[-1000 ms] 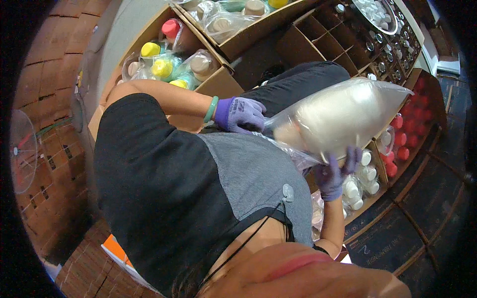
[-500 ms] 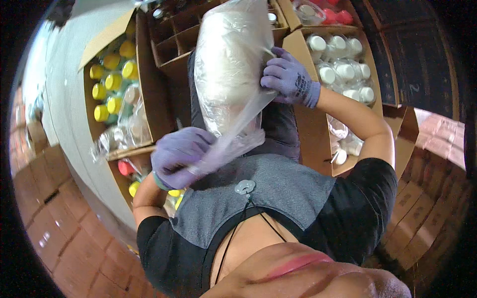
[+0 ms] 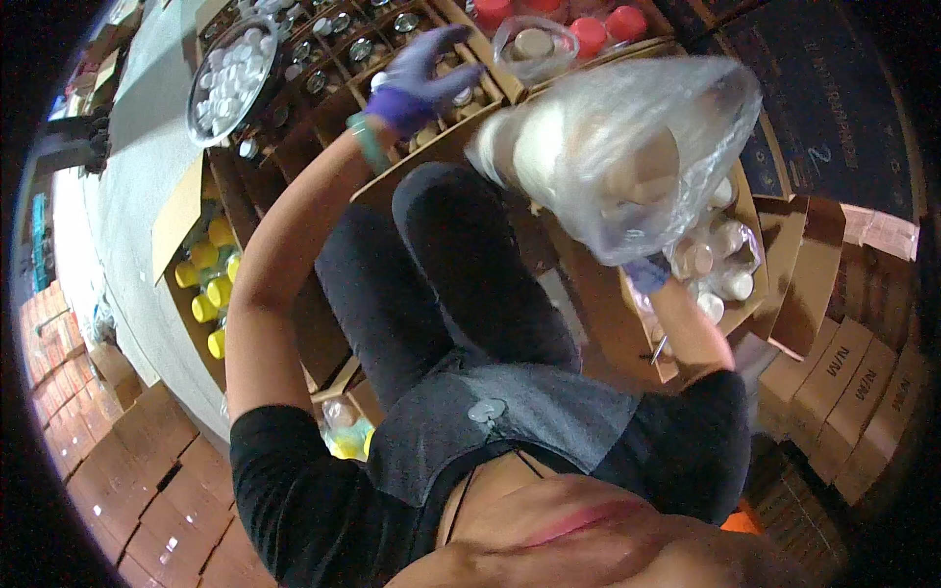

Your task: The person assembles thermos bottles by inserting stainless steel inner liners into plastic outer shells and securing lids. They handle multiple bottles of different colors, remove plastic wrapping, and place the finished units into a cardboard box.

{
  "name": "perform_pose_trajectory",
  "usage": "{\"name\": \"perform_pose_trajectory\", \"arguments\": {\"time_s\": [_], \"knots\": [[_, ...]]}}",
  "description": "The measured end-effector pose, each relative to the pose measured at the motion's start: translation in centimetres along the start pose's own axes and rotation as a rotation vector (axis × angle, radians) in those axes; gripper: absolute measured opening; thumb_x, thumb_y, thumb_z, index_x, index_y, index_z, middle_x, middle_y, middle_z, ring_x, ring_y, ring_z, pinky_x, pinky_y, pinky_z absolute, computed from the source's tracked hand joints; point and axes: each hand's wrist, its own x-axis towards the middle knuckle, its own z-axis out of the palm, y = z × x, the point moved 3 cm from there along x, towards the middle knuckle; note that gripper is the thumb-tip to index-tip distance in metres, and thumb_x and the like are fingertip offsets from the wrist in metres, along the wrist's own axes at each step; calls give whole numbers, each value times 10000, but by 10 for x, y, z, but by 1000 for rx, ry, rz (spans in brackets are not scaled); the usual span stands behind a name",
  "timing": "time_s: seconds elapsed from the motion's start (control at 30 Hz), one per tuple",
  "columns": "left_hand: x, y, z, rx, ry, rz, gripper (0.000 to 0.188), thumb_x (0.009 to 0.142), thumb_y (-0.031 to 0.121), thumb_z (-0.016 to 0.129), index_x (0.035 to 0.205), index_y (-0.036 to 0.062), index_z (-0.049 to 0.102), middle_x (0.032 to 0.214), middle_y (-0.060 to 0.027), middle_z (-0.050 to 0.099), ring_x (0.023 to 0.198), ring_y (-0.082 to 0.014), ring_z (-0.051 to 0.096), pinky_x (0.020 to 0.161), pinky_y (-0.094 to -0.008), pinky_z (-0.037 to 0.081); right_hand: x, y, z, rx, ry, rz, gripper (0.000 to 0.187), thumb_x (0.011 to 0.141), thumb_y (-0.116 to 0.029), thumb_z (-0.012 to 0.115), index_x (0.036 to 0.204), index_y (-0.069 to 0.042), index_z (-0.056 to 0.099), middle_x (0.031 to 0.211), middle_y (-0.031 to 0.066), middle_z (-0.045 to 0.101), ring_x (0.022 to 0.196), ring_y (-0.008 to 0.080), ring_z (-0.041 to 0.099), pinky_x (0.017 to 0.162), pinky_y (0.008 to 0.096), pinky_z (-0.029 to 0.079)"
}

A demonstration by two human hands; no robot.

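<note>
My left hand, in a purple glove, reaches over a divided carton of small clear bottles. Its fingers are spread, and nothing shows in its grasp. On my right, a clear plastic bag with a rounded white bundle inside is tilted above a carton of white-capped bottles. My gloved right hand is under the lower edge of the bag and appears to hold it up. The bag hides most of its fingers.
A round metal bowl of white caps stands at the far left. Yellow-capped bottles sit in a carton at left, red-capped ones at the back. White-capped bottles fill the right carton. Stacked cartons rise behind.
The bagged bundle has swung from upright over my lap to tilted at the right. My left hand has let go of the plastic and moved far forward over the divided carton.
</note>
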Motion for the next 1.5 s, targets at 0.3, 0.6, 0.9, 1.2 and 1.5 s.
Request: {"name": "perform_pose_trajectory", "arguments": {"time_s": [0.3,0.6,0.9,1.2,1.5], "knots": [[188,-102,207,907,-470,-33,774,755,596,679,1386,198,470,1483,-117,395,1430,-291,257,1064,-707,161,-74,73,-62,-93,180,509,260,793,-149,635,1038,-62,644,1059,152,625,1001,368,596,935,457,471],[234,-142,184,-47,-604,-113,360,807,378,642,1012,86,692,959,-117,704,822,-280,658,799,-396,503,-103,94,-66,-6,145,736,273,792,-157,638,1047,-62,652,1072,164,629,1000,371,603,925,458,476],[273,-213,282,506,-828,-350,355,790,298,629,1082,105,687,1075,-118,685,989,-289,649,839,-447,504,-104,87,-68,9,92,808,285,791,-165,642,1055,-61,660,1085,175,633,1000,374,611,916,458,481],[312,-237,222,428,91,-226,217,819,239,614,972,110,696,991,-167,695,949,-331,678,784,-462,535,-120,73,-50,35,133,827,297,790,-174,645,1064,-61,668,1098,186,637,999,377,618,906,458,487],[241,-124,272,1021,-797,-328,391,873,357,580,1232,224,656,1287,-7,624,1210,-251,564,1074,-682,236,-132,60,-32,51,151,828,310,789,-182,649,1073,-61,676,1110,197,641,998,380,626,897,459,492]]}}
